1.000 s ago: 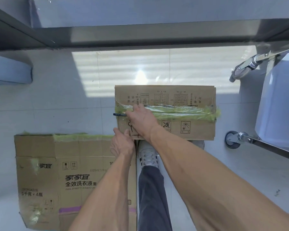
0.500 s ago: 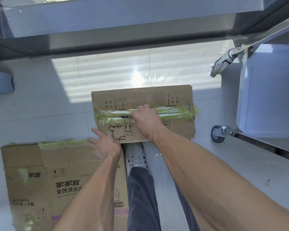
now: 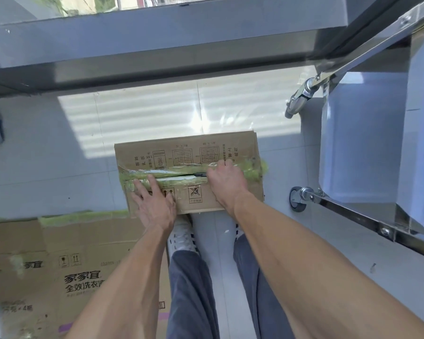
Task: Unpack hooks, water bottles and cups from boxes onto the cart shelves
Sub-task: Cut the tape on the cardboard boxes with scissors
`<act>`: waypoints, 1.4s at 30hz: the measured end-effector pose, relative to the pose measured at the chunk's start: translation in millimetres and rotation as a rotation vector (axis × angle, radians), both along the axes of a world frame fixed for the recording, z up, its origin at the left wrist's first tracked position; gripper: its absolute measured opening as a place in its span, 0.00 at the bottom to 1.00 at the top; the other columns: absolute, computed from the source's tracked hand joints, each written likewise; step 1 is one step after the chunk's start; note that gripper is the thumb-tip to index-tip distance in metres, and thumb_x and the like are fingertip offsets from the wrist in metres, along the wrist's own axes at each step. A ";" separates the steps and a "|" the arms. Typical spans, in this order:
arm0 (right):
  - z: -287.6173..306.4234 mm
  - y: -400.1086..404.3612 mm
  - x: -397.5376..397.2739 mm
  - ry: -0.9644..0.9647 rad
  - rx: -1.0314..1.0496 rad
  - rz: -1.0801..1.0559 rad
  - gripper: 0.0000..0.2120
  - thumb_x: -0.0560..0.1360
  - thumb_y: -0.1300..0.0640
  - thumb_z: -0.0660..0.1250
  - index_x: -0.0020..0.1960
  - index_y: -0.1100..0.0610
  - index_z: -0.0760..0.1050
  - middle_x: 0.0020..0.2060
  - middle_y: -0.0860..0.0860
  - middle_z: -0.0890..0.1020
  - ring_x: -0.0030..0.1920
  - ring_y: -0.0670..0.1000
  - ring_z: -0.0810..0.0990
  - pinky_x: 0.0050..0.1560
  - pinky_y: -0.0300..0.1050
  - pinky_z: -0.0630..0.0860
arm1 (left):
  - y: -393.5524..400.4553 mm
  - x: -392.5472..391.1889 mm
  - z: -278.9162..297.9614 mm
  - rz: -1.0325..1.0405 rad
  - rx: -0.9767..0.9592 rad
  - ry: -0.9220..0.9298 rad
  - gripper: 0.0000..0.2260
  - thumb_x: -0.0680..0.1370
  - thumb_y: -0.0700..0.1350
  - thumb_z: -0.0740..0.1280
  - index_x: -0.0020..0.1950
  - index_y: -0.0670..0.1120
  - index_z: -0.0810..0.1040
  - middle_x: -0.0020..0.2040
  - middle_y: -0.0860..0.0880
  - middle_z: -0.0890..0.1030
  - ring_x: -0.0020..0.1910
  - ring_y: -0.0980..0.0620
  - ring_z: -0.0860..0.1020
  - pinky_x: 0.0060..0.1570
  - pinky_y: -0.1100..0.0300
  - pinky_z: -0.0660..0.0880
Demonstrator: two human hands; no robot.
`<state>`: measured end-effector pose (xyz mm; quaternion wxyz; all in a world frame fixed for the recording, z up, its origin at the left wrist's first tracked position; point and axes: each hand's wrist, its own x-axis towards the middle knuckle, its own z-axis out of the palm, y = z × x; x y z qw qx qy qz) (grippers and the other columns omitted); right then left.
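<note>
The taped box [image 3: 189, 172] lies on the floor just ahead of the feet, its seam running left to right. The right hand [image 3: 224, 178] grips a dark cutter [image 3: 200, 175] on the seam, uncut tape lying to its right. The left hand [image 3: 154, 201] presses flat-fingered on the near-left flap.

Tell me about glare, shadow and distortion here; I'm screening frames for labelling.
Head view: striped sunlight and a glare spot wash out the pale tiled floor beyond the small brown cardboard box; its clear tape seam shines; the left hand and right hand are evenly lit and sharp; the wide lens bends the steel wheeled cart frame and stretches the forearms.
</note>
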<state>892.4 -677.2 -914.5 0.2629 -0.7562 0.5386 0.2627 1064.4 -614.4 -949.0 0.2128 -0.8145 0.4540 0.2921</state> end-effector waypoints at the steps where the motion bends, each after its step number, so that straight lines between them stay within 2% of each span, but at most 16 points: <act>1: 2.4 -1.5 -8.1 0.029 0.016 -0.005 0.17 0.74 0.70 0.62 0.61 0.61 0.74 0.53 0.59 0.75 0.54 0.58 0.72 0.47 0.51 0.78 | -1.4 -0.7 0.2 -0.006 0.013 -0.006 0.33 0.82 0.50 0.59 0.81 0.48 0.44 0.80 0.39 0.43 0.78 0.33 0.50 0.71 0.41 0.62; 4: 8.4 -3.1 -29.3 0.103 0.023 0.002 0.18 0.74 0.70 0.62 0.62 0.62 0.75 0.53 0.59 0.75 0.54 0.57 0.72 0.44 0.51 0.78 | -8.0 -9.3 3.6 0.021 0.046 -0.039 0.32 0.81 0.51 0.60 0.80 0.44 0.48 0.80 0.36 0.46 0.76 0.32 0.53 0.67 0.37 0.66; 6: 11.3 -0.7 -31.4 0.145 0.028 -0.001 0.19 0.73 0.69 0.63 0.63 0.63 0.73 0.53 0.59 0.75 0.54 0.57 0.71 0.44 0.56 0.78 | -15.7 -23.3 8.2 0.030 0.052 -0.080 0.29 0.81 0.49 0.62 0.77 0.39 0.57 0.78 0.33 0.49 0.75 0.32 0.57 0.65 0.38 0.69; 8: 12.8 0.3 -27.1 0.171 0.051 -0.016 0.20 0.73 0.68 0.65 0.65 0.63 0.72 0.54 0.60 0.74 0.55 0.58 0.71 0.46 0.60 0.78 | -21.7 -46.5 14.9 -0.066 0.047 -0.098 0.21 0.79 0.46 0.62 0.69 0.39 0.67 0.76 0.33 0.57 0.71 0.34 0.63 0.63 0.41 0.71; 10: 13.4 -3.2 -26.5 0.175 0.059 -0.018 0.19 0.74 0.68 0.63 0.65 0.63 0.73 0.55 0.61 0.74 0.56 0.59 0.71 0.47 0.63 0.78 | -21.8 -76.7 19.7 -0.201 0.017 -0.024 0.14 0.78 0.43 0.61 0.62 0.42 0.71 0.67 0.38 0.67 0.62 0.39 0.69 0.59 0.45 0.72; 13: 12.7 -7.2 -36.2 0.152 0.043 -0.006 0.19 0.74 0.69 0.60 0.64 0.63 0.74 0.56 0.61 0.75 0.57 0.60 0.71 0.47 0.61 0.80 | -15.9 -110.4 18.0 -0.195 -0.017 0.045 0.12 0.79 0.43 0.59 0.62 0.44 0.69 0.59 0.42 0.70 0.57 0.42 0.70 0.57 0.48 0.71; 15: 12.8 -8.4 -47.3 0.162 0.041 -0.014 0.20 0.73 0.71 0.60 0.64 0.64 0.73 0.56 0.62 0.74 0.57 0.60 0.71 0.47 0.60 0.80 | -17.4 -117.9 15.6 -0.081 0.017 0.037 0.18 0.77 0.44 0.61 0.67 0.46 0.65 0.61 0.40 0.68 0.62 0.40 0.68 0.60 0.44 0.69; 19: 11.3 -10.8 -69.0 0.207 0.044 -0.031 0.25 0.67 0.75 0.59 0.62 0.64 0.74 0.53 0.61 0.74 0.52 0.58 0.71 0.42 0.55 0.79 | -20.7 -113.2 11.7 -0.060 0.089 -0.003 0.26 0.76 0.49 0.64 0.73 0.49 0.59 0.64 0.38 0.67 0.63 0.39 0.69 0.61 0.41 0.65; 23: 15.3 -11.8 -63.8 0.225 0.042 -0.073 0.35 0.56 0.76 0.50 0.58 0.61 0.75 0.46 0.59 0.71 0.46 0.56 0.64 0.33 0.46 0.68 | -23.8 -110.1 15.9 -0.017 0.115 0.009 0.23 0.77 0.48 0.63 0.70 0.47 0.62 0.66 0.36 0.66 0.65 0.37 0.68 0.63 0.42 0.65; 25: 17.1 -8.4 -54.4 0.229 0.010 -0.082 0.38 0.53 0.77 0.45 0.56 0.61 0.76 0.42 0.58 0.67 0.44 0.55 0.62 0.36 0.45 0.71 | -26.5 -111.4 16.9 -0.003 0.129 0.008 0.20 0.77 0.47 0.63 0.67 0.45 0.64 0.66 0.35 0.67 0.65 0.37 0.68 0.63 0.42 0.66; 27: 22.6 2.0 -36.6 0.250 0.008 -0.113 0.30 0.61 0.77 0.50 0.56 0.62 0.76 0.42 0.59 0.67 0.44 0.55 0.63 0.43 0.51 0.78 | -27.3 -111.6 18.9 -0.003 0.118 -0.007 0.18 0.78 0.45 0.61 0.66 0.44 0.66 0.65 0.35 0.68 0.64 0.37 0.68 0.63 0.43 0.66; 30: 33.6 15.0 -20.6 0.309 0.064 -0.231 0.16 0.72 0.70 0.59 0.58 0.63 0.76 0.50 0.60 0.74 0.51 0.57 0.70 0.42 0.57 0.80 | -26.6 -114.7 25.1 -0.001 0.106 -0.001 0.16 0.78 0.45 0.61 0.65 0.43 0.68 0.64 0.36 0.70 0.64 0.38 0.68 0.63 0.45 0.66; 32: 34.1 13.3 -30.5 0.287 0.077 -0.371 0.17 0.75 0.69 0.58 0.61 0.63 0.76 0.55 0.60 0.76 0.56 0.58 0.72 0.43 0.55 0.80 | -28.8 -108.4 29.7 -0.044 0.118 0.017 0.16 0.78 0.46 0.63 0.65 0.44 0.69 0.63 0.36 0.69 0.64 0.38 0.68 0.64 0.44 0.66; 36: 36.2 6.3 -72.5 0.274 0.006 -0.609 0.17 0.77 0.69 0.56 0.61 0.59 0.75 0.56 0.58 0.76 0.57 0.57 0.74 0.39 0.49 0.73 | -43.9 -76.2 29.1 -0.286 0.133 0.007 0.15 0.80 0.46 0.64 0.67 0.49 0.71 0.66 0.36 0.68 0.66 0.37 0.67 0.65 0.42 0.65; 39: 43.2 14.6 -86.6 0.263 -0.051 -0.840 0.13 0.79 0.66 0.56 0.60 0.59 0.74 0.55 0.58 0.77 0.56 0.58 0.75 0.43 0.48 0.69 | -49.9 -68.8 27.1 -0.239 0.098 0.049 0.13 0.80 0.46 0.63 0.63 0.48 0.73 0.63 0.37 0.68 0.63 0.37 0.68 0.63 0.42 0.67; 42: 47.2 21.8 -74.5 0.184 -0.103 -0.975 0.11 0.77 0.64 0.58 0.56 0.58 0.74 0.51 0.56 0.78 0.53 0.58 0.76 0.43 0.47 0.66 | -51.6 -74.2 32.0 -0.148 0.103 0.101 0.14 0.79 0.52 0.66 0.59 0.46 0.74 0.62 0.37 0.68 0.61 0.37 0.69 0.61 0.43 0.68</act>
